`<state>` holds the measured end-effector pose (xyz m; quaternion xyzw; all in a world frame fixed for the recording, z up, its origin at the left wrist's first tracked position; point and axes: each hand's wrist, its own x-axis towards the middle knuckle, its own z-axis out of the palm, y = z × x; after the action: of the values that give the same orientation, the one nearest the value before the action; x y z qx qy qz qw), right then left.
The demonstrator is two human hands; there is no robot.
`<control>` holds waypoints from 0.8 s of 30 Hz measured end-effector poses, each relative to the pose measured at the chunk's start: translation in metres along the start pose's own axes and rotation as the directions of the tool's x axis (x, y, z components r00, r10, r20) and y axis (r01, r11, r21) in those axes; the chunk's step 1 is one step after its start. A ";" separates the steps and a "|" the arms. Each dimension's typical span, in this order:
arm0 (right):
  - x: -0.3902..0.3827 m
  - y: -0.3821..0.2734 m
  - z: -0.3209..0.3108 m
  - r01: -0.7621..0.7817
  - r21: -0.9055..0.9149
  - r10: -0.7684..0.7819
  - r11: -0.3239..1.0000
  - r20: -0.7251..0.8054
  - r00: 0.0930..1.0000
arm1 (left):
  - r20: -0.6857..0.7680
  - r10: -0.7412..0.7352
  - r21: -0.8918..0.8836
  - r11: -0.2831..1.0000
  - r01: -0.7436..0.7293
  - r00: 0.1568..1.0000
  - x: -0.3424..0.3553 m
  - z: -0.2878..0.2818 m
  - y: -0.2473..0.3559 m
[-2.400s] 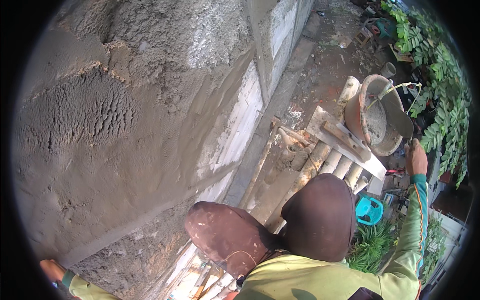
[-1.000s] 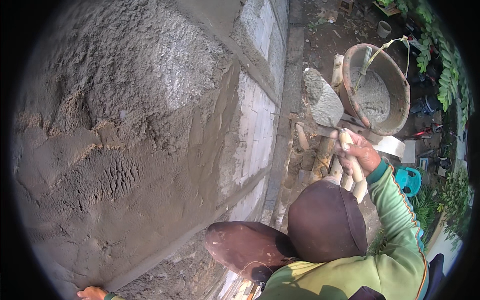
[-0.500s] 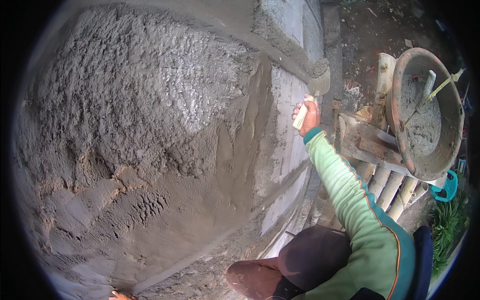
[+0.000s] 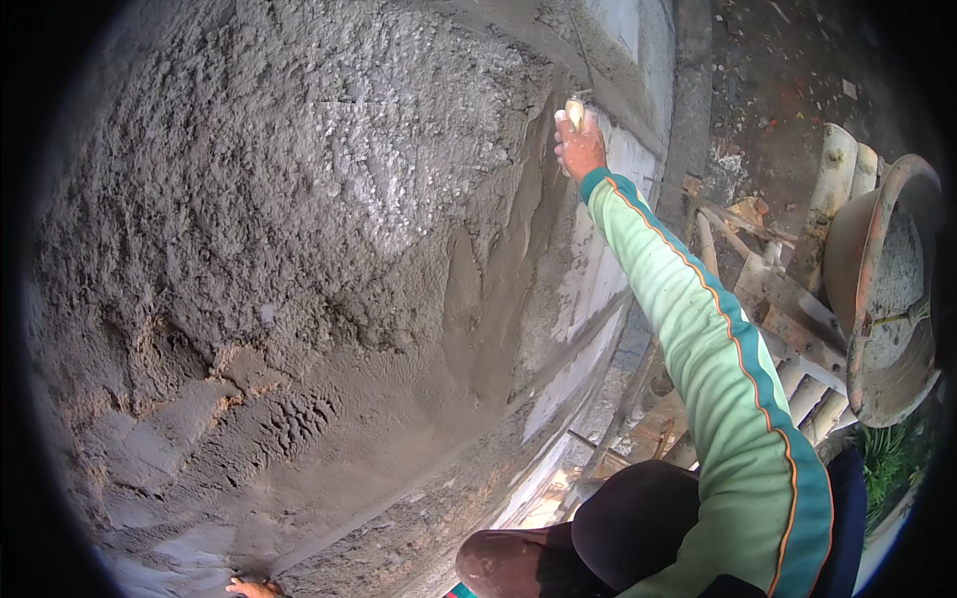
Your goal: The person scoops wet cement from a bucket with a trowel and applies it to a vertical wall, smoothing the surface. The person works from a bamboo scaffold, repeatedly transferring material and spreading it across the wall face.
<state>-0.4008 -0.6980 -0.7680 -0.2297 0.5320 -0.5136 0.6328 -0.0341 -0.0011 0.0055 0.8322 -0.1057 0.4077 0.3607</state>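
My right hand [image 4: 582, 148] is closed round the pale wooden handle of a trowel [image 4: 575, 113], held up against the wall's upper right part. The blade shows only as a thin dark line, almost edge-on. Beneath it is wet grey mortar [image 4: 498, 299], smeared smooth in a strip beside rough, lumpy mortar [image 4: 249, 179]. At the lower left my left hand [image 4: 256, 589] lies against the wall with its fingers stretched out. Only part of that hand shows, and it holds nothing I can see.
To the right stands a round tub [image 4: 865, 289] with grey mortar and a stick in it. It rests on wooden boards [image 4: 797, 309] and bamboo poles [image 4: 825, 209]. Green plants [image 4: 887, 468] grow below it. My bent knees [image 4: 638, 518] are close to the wall.
My right hand has moved up and left with the trowel, from beyond the wall's edge onto the wall. The mortar lump on its blade is no longer visible. The view has shifted slightly.
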 end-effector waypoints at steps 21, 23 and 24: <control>0.047 0.055 -0.040 -0.449 0.120 0.452 0.885 0.005 0.892 | 0.090 -0.131 -0.156 0.977 0.144 0.987 -0.007 -0.018 0.009; 0.060 0.060 -0.033 -0.486 0.226 0.470 0.844 0.124 0.874 | 0.172 -0.103 -0.213 0.967 0.139 0.980 0.014 -0.040 0.022; 0.069 0.060 -0.034 -0.480 0.217 0.456 0.850 0.153 0.877 | 0.160 -0.145 -0.240 0.954 0.181 0.977 0.005 -0.025 0.012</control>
<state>-0.4134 -0.7291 -0.8596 -0.0367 0.4723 -0.3948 0.7872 -0.0511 0.0080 0.0255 0.8118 -0.1129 0.3002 0.4880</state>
